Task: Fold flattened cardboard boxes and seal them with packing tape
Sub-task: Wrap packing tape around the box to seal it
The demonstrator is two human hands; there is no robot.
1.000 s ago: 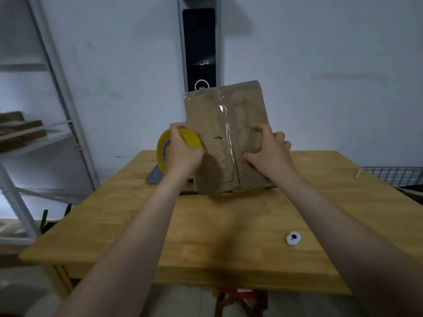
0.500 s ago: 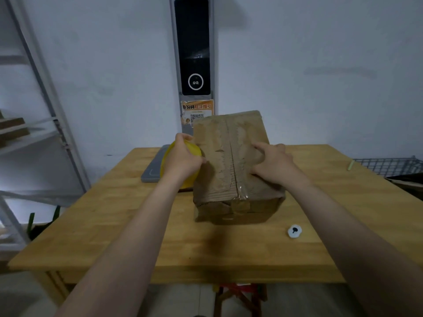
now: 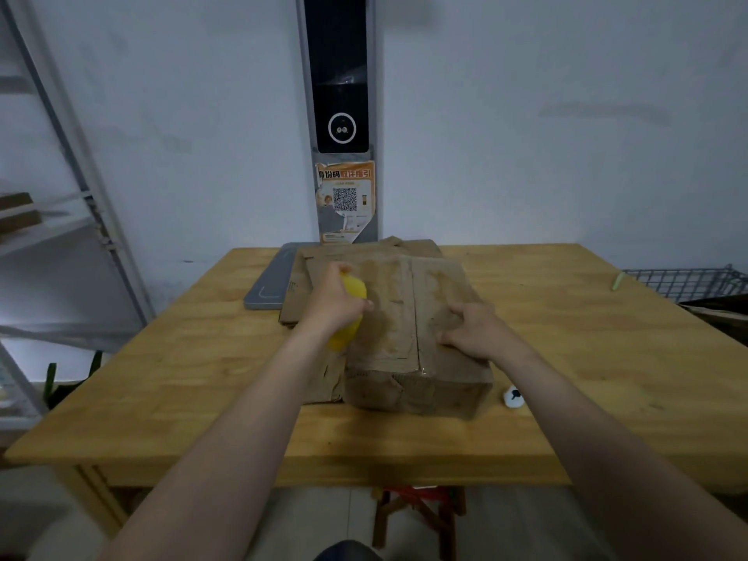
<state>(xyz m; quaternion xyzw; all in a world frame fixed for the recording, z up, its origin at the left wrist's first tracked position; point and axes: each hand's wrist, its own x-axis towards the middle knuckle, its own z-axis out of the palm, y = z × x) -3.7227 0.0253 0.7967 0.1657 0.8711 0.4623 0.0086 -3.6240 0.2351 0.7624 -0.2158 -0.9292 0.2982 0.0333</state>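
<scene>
Cardboard box [image 3: 398,317], rectangular, creased, prob. taped

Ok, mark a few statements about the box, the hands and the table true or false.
1. The left hand grips a yellow tape roll. True.
2. The right hand is held clear of the box. False: it rests on the box's top.
3. A small white object lies on the table right of the box. True.
4. The box stands on the floor. False: it sits on the table.
</scene>
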